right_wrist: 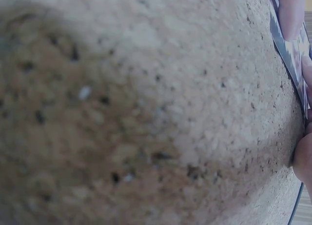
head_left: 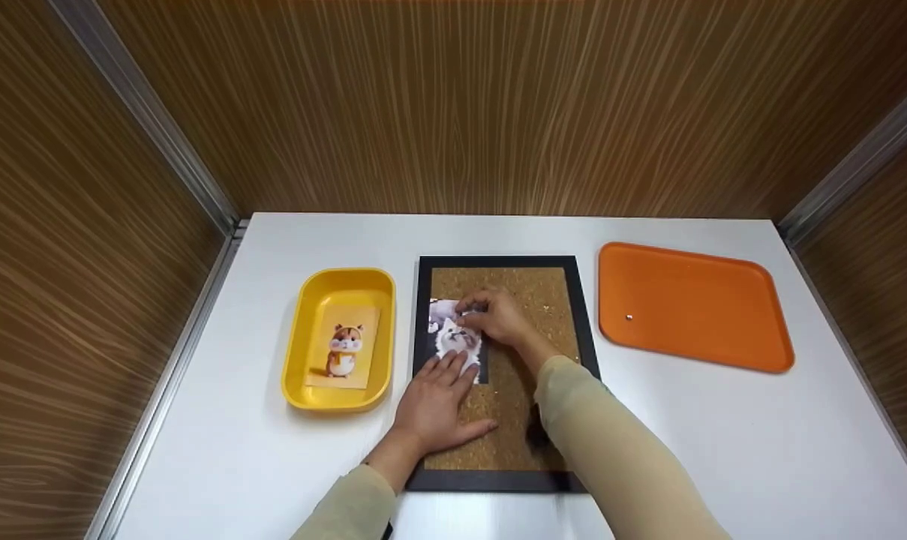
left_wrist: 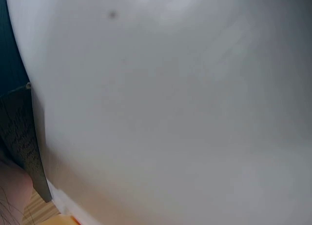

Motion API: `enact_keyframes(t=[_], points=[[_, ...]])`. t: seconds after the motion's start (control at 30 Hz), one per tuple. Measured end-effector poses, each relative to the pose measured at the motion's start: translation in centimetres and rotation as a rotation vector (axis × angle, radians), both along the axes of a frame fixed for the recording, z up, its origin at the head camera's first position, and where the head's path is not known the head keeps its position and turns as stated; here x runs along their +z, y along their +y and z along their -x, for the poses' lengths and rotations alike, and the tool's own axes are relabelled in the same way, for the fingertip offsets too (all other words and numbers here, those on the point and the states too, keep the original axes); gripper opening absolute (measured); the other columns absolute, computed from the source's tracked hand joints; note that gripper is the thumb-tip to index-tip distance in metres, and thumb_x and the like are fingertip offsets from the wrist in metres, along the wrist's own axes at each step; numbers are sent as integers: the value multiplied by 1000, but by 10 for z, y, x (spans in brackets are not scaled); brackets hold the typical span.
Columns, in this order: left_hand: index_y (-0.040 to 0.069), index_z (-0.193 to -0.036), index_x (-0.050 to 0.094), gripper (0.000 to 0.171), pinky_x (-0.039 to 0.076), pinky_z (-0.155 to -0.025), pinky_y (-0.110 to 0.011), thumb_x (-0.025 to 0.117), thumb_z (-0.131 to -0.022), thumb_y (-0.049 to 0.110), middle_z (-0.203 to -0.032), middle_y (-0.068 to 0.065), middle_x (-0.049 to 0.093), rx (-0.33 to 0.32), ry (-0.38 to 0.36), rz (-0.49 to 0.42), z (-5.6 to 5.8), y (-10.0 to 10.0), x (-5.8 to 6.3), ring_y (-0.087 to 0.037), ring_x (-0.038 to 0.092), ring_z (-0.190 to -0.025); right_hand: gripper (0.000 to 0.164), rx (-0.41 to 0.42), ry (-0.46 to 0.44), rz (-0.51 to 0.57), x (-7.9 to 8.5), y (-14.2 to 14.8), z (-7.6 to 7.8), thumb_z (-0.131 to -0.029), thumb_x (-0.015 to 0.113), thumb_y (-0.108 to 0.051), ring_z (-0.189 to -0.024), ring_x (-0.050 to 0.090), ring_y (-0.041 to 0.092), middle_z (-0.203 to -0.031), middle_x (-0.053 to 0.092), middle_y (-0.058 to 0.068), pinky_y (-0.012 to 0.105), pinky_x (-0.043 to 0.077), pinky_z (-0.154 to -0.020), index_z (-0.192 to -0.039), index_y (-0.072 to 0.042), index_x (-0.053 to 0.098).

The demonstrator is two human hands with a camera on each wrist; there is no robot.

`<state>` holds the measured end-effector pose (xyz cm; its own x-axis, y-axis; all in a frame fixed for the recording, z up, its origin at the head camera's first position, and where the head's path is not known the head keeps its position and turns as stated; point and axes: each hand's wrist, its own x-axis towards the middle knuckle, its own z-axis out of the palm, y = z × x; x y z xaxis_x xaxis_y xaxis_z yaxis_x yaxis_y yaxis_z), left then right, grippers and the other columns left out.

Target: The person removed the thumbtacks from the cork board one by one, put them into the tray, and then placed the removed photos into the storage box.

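Observation:
A photo card of a white kitten (head_left: pixel 447 341) lies on the left part of a black-framed cork board (head_left: pixel 513 435). My left hand (head_left: pixel 432 409) rests with extended fingers on the card's lower part, its thumb spread over the cork. Over the card's upper part is my right hand (head_left: pixel 498 316), with bent forefinger and thumb tips close together; whether they pinch something small is hidden. In the right wrist view, fingertips (right_wrist: pixel 291 17) touch the card (right_wrist: pixel 287 49) at the right edge, above blurred cork (right_wrist: pixel 195 88). The left wrist view mostly shows white tabletop (left_wrist: pixel 161 108).
Left of the board, a yellow tray (head_left: pixel 293 360) holds a hamster picture card (head_left: pixel 342 352). To the right lies an orange tray (head_left: pixel 693 307) with a small shiny piece (head_left: pixel 629 317) in it. Wood-grain panels (head_left: pixel 453 105) enclose the white table (head_left: pixel 220 420).

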<state>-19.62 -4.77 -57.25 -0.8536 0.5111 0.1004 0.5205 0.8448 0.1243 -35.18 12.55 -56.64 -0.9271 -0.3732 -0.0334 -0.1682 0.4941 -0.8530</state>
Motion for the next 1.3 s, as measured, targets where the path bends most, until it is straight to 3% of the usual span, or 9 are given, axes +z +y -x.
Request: enact_keyframes(t=[0.7, 1.3], points=[[13, -155, 57, 95, 28, -128, -44, 49, -92, 84, -164, -9, 48, -1, 8, -8, 0, 0, 1, -26, 40, -153, 12, 89, 106, 41, 0, 4, 1, -93, 79, -3, -109, 67, 35, -110, 75, 16, 51, 51, -102, -104, 1, 81], [14, -155, 56, 96, 28, -128, -44, 47, -92, 85, -164, -9, 47, 0, 12, 4, 0, 0, 0, -26, 40, -153, 8, 81, 104, 26, -3, 3, 2, -94, 79, -4, -109, 67, 33, -111, 75, 15, 49, 52, -101, -101, -1, 81]])
